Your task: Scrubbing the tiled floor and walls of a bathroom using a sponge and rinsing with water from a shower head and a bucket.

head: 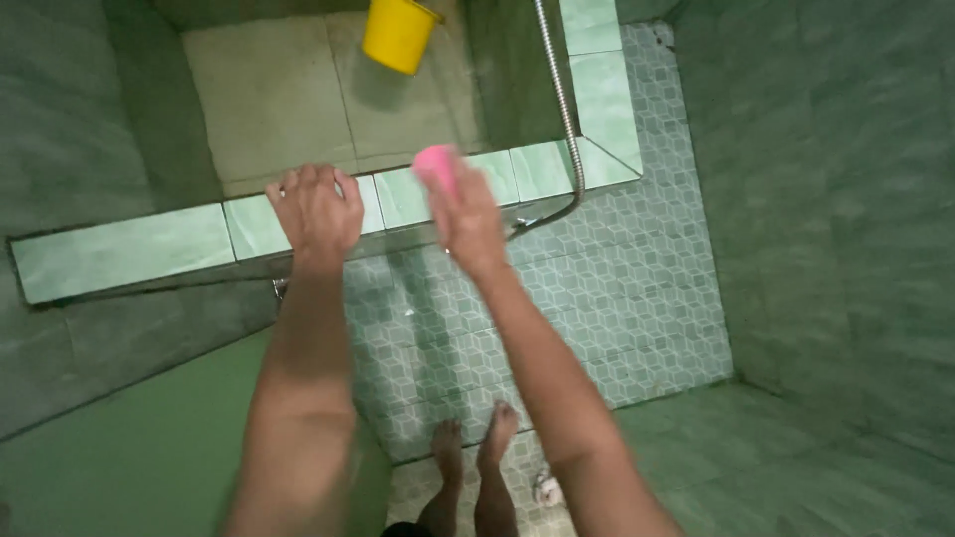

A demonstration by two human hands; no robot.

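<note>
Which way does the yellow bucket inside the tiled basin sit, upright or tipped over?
Upright, as far as shown: the yellow bucket stands on the basin floor, seen from above. Its top is cut off by the picture edge, so its contents cannot be told.
</note>
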